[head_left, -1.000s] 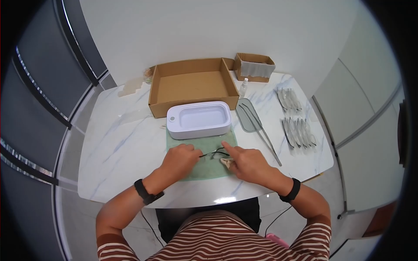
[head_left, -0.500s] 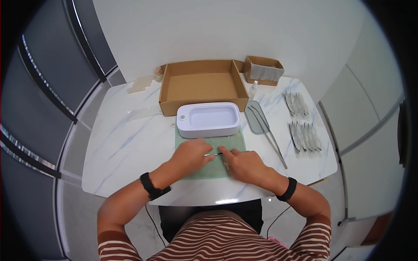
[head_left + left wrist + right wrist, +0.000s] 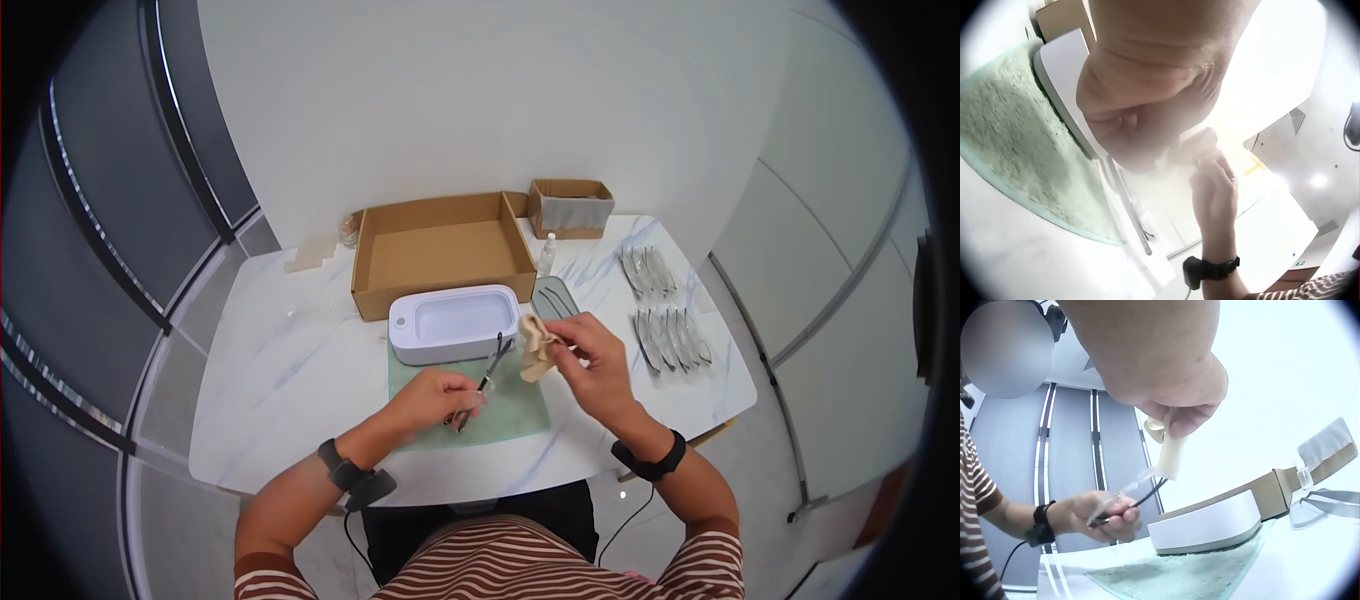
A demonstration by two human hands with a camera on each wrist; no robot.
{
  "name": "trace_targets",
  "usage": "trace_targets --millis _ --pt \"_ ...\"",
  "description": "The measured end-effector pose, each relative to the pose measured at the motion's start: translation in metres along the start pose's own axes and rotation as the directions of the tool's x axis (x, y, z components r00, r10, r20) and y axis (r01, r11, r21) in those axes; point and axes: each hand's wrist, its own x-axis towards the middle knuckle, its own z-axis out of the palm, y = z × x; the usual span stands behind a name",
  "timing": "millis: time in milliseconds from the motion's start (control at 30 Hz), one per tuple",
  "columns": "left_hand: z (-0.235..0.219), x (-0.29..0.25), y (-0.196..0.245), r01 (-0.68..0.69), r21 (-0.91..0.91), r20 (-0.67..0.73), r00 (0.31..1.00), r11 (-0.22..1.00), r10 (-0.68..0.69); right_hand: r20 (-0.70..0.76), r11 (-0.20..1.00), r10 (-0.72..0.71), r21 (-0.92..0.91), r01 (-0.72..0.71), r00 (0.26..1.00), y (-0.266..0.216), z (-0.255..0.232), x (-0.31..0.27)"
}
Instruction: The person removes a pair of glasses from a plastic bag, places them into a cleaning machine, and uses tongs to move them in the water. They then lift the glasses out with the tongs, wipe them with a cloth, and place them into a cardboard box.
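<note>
My left hand (image 3: 432,400) pinches a pair of eyeglasses (image 3: 488,380) over the green cloth (image 3: 525,415); their dark temples point away from me. Up and to the right of it, my right hand (image 3: 597,372) grips a crumpled beige wiping cloth (image 3: 536,352) between thumb and fingers. In the right wrist view the wiping cloth (image 3: 1171,459) hangs beside the tip of a glasses temple (image 3: 1152,492). A pale lilac cleaning tub (image 3: 420,348) with a round button stands at the back of the green cloth. In the left wrist view, my left hand hides the glasses.
Behind the tub is an open cardboard box (image 3: 440,290), with a smaller box (image 3: 570,222) and a spray bottle (image 3: 546,256) to its right. Long tweezers lie on a grey tray (image 3: 545,305), partly hidden. Several bagged glasses (image 3: 672,340) lie in two groups at right.
My hands have drawn apart from close together low over the green cloth. The right hand has risen with the beige cloth, and the glasses are now tilted up in my left hand.
</note>
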Motion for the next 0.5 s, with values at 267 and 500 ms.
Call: trace_targets --millis 267,500 --pt "0.007 -0.008 0.002 -0.05 -0.12 0.02 0.998 0.991 0.053 0.138 0.869 -0.365 -0.303 0.39 0.921 0.002 0.041 0.012" --pt "0.003 -0.004 0.005 -0.078 -0.251 -0.15 0.988 0.965 0.041 0.268 0.808 -0.463 -0.266 0.526 0.845 -0.017 0.057 -0.005"
